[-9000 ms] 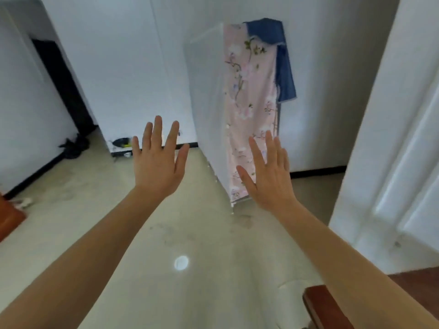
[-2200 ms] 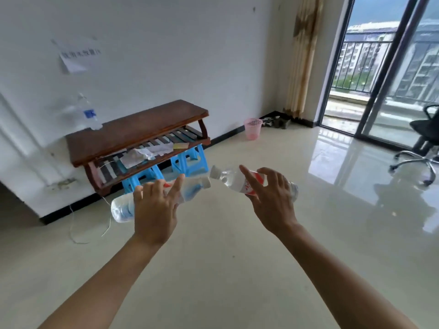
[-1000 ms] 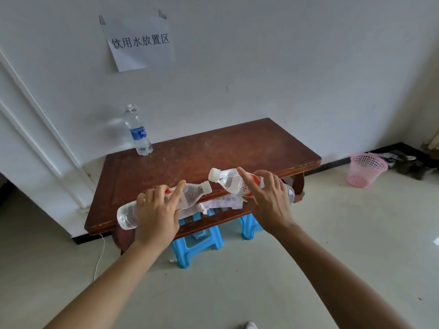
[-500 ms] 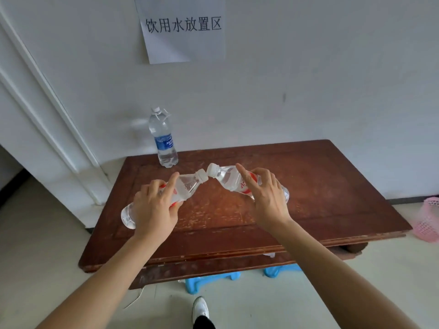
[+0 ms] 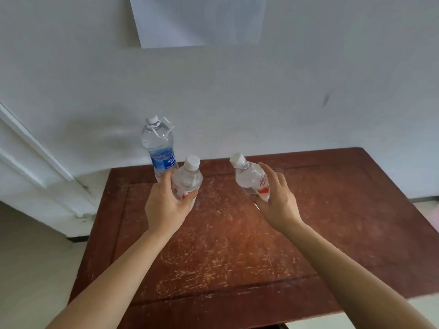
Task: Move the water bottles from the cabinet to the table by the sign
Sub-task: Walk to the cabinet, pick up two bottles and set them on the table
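My left hand (image 5: 165,205) grips a clear red-labelled water bottle (image 5: 187,180), nearly upright, over the back left of the scratched brown wooden table (image 5: 225,233). My right hand (image 5: 276,203) grips a second red-labelled bottle (image 5: 250,178), cap tilted to the left, over the table's back middle. A taller bottle with a blue label (image 5: 159,147) stands on the table just behind my left hand, close to the wall. The white paper sign (image 5: 197,20) hangs on the wall above; its writing is out of frame.
A white wall runs right behind the table. White door trim (image 5: 35,157) slants down at the left. Pale floor shows left of the table and at the bottom right. A pink edge peeks in at the far right.
I have come closer to the table. Both bottles have swung from lying sideways with caps meeting to nearly upright, and both hands have moved toward the table's back near the blue-labelled bottle.
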Demonstrator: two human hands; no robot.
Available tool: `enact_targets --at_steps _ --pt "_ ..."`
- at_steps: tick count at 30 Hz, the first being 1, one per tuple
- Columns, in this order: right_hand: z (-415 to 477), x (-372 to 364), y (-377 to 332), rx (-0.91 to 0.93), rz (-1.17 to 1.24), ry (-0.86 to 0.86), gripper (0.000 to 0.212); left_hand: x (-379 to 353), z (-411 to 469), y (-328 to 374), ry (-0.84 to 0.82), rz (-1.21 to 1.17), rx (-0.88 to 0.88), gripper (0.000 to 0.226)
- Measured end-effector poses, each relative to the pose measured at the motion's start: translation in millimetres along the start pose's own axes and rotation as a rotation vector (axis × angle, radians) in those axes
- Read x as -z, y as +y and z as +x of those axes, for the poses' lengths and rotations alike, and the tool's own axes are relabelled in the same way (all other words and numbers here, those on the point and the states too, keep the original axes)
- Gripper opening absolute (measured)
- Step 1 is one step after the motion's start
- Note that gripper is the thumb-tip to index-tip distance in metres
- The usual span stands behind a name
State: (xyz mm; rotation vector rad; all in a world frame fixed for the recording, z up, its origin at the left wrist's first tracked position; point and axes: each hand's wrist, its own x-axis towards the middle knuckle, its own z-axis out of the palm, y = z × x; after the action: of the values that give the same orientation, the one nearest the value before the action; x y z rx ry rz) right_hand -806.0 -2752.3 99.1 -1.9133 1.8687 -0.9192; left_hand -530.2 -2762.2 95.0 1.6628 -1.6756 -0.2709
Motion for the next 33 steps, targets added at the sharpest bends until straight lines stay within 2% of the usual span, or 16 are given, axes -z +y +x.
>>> enact_targets --at_steps 3,8,12,17,22,27,31,33 --pt "27 -28 19 -0.152 0.120 -0.040 0.079 -33 16 -19 -0.055 -0.073 0.097 0.077" --pt "70 -70 41 -0.262 0.164 -0.119 0.077 -74 41 -22 -0.091 -0.147 0.201 0.070" --pt "121 -94 50 -0.249 0.201 -0.143 0.076 -108 88 -27 -0.111 -0.176 0.196 0.068" --pt "169 -123 59 -0.240 0.315 -0.167 0.077 -143 131 -38 -0.173 -0.088 0.218 0.071" --pt "183 -134 73 -0.193 0.360 -0.238 0.076 -141 139 -51 -0.278 -0.109 0.255 0.073" --pt "180 -125 92 -0.206 0.316 -0.334 0.080 -141 134 -54 -0.295 -0.150 0.256 0.072" --pt "182 -122 80 -0.184 0.222 -0.384 0.079 -147 128 -56 -0.292 -0.201 0.294 0.075" --pt "180 -122 77 -0.181 0.128 -0.416 0.078 -151 118 -60 -0.328 -0.088 0.311 0.072"
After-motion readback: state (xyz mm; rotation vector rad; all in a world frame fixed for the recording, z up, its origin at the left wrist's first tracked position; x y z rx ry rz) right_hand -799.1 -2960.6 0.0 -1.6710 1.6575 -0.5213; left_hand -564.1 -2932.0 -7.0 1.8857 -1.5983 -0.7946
